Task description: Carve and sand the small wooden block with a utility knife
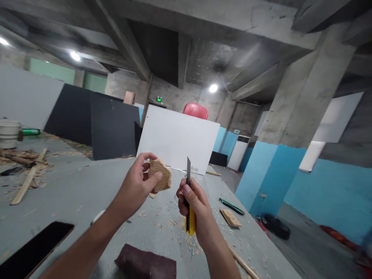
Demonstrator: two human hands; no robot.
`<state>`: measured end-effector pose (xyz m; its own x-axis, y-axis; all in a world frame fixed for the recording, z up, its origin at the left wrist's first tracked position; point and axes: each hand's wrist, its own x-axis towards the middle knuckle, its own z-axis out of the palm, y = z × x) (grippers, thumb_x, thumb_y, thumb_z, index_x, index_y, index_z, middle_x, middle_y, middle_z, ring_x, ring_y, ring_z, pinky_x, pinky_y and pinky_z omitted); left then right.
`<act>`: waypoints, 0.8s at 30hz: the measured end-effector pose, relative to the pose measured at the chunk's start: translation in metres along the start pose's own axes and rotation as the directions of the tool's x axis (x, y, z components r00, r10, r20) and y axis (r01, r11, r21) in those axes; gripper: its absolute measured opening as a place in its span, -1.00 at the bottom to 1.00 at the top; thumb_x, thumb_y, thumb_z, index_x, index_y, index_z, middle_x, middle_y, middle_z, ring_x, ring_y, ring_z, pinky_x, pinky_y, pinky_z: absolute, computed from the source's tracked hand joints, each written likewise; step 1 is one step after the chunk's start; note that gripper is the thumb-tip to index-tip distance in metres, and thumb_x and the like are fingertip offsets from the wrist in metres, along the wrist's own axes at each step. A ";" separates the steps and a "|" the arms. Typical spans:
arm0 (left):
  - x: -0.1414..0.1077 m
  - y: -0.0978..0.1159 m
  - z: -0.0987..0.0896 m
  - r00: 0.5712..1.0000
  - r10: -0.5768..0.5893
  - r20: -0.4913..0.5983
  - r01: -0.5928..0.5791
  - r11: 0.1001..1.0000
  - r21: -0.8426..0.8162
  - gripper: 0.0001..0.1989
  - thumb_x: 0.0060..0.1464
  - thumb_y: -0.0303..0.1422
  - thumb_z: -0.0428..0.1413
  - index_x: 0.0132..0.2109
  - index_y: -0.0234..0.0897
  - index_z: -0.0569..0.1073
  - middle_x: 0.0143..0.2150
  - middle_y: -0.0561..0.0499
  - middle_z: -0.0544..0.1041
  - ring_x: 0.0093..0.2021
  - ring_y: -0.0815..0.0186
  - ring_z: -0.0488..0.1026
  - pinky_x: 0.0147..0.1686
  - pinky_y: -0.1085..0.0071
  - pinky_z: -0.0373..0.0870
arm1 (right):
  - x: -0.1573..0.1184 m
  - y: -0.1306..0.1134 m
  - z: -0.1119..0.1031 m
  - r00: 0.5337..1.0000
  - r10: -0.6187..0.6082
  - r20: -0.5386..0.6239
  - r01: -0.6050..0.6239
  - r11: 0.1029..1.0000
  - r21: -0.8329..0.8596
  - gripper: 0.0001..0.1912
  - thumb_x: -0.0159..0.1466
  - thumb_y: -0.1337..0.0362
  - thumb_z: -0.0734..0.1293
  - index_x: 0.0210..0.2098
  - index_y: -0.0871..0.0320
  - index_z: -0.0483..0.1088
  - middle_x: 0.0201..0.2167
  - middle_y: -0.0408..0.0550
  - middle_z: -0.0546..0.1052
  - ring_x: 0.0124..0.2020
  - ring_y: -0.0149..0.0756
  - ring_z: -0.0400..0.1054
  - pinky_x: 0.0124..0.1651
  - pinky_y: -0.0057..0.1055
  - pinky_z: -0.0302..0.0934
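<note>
Between the thumb and fingers of my left hand [142, 178] is a small wooden block [162, 178] with cut, uneven edges and lines on its face. My right hand [193, 199] is wrapped round a yellow and black utility knife [190, 224]. Its blade [188, 168] is out and points upward, apart from the block. Below both hands, pale wood shavings [173, 223] lie scattered on the grey table [95, 180]. A dark brown piece of sandpaper or cloth [147, 261] rests near the front edge; I cannot tell which.
On the right lie a green and black cutter [231, 206], a wooden piece [231, 218] and a thin wooden stick [244, 263]. A black phone [36, 248] lies front left. Farther left are wood strips [27, 184] and a white bucket [9, 133]. A white board [178, 139] stands behind.
</note>
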<state>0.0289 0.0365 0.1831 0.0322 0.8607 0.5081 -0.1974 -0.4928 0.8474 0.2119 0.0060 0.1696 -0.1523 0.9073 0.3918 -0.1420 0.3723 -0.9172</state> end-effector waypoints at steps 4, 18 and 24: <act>0.000 -0.003 -0.001 1.000 0.020 -0.009 -0.020 1.000 0.006 -0.59 0.13 -0.24 0.25 0.07 -0.10 0.29 -0.10 0.01 0.48 -0.23 0.23 0.54 -0.46 0.40 0.56 | -0.001 -0.001 -0.001 1.000 -0.021 -0.006 0.022 0.999 0.042 -0.56 0.28 -0.12 0.43 -0.18 0.10 0.29 -0.41 -0.26 0.24 -0.55 -0.55 0.04 -0.50 -0.49 -0.16; -0.003 -0.001 0.001 0.994 0.102 -0.034 -0.095 0.983 0.158 -0.67 0.12 -0.32 0.22 0.01 -0.10 0.34 -0.10 0.05 0.48 -0.20 0.29 0.47 -0.34 0.43 0.49 | 0.001 0.004 0.006 0.996 0.091 0.023 -0.092 0.993 0.079 -0.51 0.27 -0.17 0.41 -0.34 0.17 0.37 -0.54 -0.23 0.24 -0.57 -0.51 -0.02 -0.51 -0.48 -0.18; -0.003 0.002 0.004 0.991 0.130 0.027 -0.133 0.977 0.165 -0.76 0.10 -0.40 0.23 -0.21 -0.18 0.27 -0.17 0.10 0.44 -0.24 0.39 0.40 -0.29 0.49 0.37 | 0.004 0.008 0.008 0.996 0.088 0.020 -0.088 0.996 0.005 -0.52 0.28 -0.15 0.40 -0.35 0.17 0.36 -0.56 -0.23 0.26 -0.58 -0.49 0.00 -0.51 -0.47 -0.18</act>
<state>0.0324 0.0327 0.1836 0.0325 0.7854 0.6181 -0.0357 -0.6171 0.7860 0.2025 0.0110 0.1646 -0.1838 0.9323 0.3114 -0.1332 0.2903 -0.9476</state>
